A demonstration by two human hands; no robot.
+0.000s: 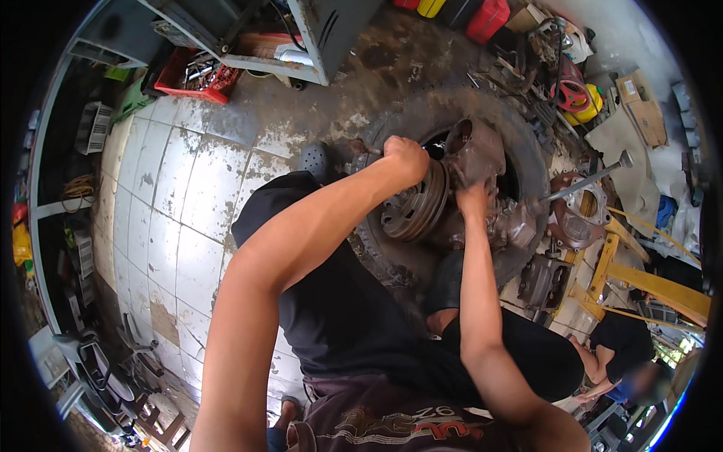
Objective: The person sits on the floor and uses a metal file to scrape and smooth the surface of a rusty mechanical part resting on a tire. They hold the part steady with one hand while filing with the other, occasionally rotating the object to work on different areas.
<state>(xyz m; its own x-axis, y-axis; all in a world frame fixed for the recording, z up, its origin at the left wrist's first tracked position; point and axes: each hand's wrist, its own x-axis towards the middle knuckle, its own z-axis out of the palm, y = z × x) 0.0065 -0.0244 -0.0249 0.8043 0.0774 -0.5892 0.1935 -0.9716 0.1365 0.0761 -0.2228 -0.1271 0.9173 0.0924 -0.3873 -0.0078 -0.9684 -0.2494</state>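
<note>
Rusty machine assembly (476, 147) right of centre, within outer edge of tire (523, 124). Left hand (407, 160) curled into fist near pulley (423, 209), contents hidden; right hand (472, 200) at assembly, grip cannot be told. Tiled floor (188, 181) left, giving room.

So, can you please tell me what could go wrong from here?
The metal assembly appears to rest on a tire lying flat, so it might shift if pushed hard. The left hand is closed close to the grooved pulley; if it slips, the knuckles could scrape. The right hand, somewhat blurred, is up against the assembly, where fingers might get pinched if it moves.
</note>
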